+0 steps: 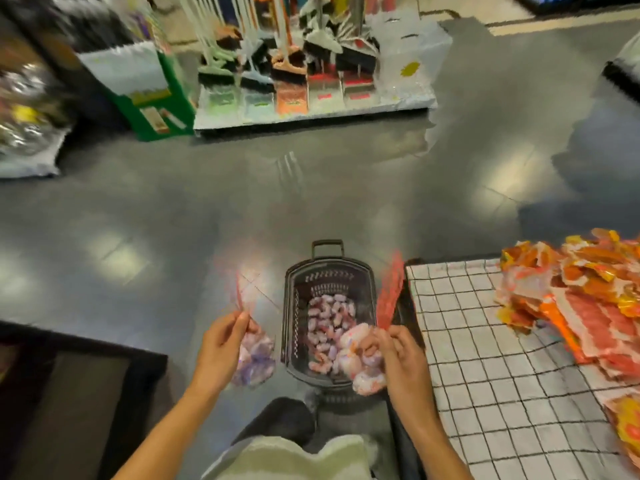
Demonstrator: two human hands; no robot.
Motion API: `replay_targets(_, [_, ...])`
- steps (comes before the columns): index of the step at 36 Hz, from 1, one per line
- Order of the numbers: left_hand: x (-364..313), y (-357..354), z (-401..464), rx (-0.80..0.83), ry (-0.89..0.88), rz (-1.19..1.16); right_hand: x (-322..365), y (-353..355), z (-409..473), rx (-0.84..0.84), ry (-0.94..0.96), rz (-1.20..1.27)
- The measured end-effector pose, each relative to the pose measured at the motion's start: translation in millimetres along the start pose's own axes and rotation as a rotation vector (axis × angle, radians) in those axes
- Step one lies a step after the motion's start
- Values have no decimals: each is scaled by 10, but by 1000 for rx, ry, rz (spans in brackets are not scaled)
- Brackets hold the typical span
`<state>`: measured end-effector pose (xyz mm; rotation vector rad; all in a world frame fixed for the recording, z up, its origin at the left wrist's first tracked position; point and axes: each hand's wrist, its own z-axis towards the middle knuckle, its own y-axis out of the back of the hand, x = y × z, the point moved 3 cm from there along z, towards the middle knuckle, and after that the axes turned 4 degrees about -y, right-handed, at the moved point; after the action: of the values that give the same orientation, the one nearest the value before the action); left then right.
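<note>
While the left hand [221,344] pinches the left bag [254,360] hanging straight down at lower centre, the right hand [400,358] grips the right bag [358,342], red strip [389,292] pointing up.

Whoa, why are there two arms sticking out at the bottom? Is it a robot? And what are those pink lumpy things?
No robot: a person wears a camera on the head, so the picture looks down at their own arms. The left hand pinches the top of a net bag of purplish lumps; the right hand holds a pinker net bag by its red top. What the lumps are is too blurry to tell. Between the hands a dark basket stands on the grey floor with more such lumps inside. On the right, a checked cloth carries a pile of orange packets. Far ahead stand brooms and dustpans.
</note>
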<state>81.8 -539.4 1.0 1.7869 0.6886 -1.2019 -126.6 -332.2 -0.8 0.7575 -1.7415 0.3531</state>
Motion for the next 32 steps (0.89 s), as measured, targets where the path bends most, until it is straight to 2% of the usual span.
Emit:
replay_targets(9, [533,212,56,-100,155,-82,-455,-488,278,116,-179,-177])
replay_targets(16, [913,-34,526,-38,314,-162,-803,-773,570,65,-340,-183])
replay_targets(20, [1261,-271,868,-12,392,-142,-1125,-866,830,20,-414,-182])
replay_targets(26, [1946,-918,1363,44,484,-121,-1844,-1081,1419,21,-644,-74])
replay_targets(28, [2318,-1159,1501,61,527,-70,-2158,-1103,1652,-68,-602,-207])
replay_targets(32, [3158,-1646,1689,105,636,-132,-2965,-1269,2109,-66,-584,-298])
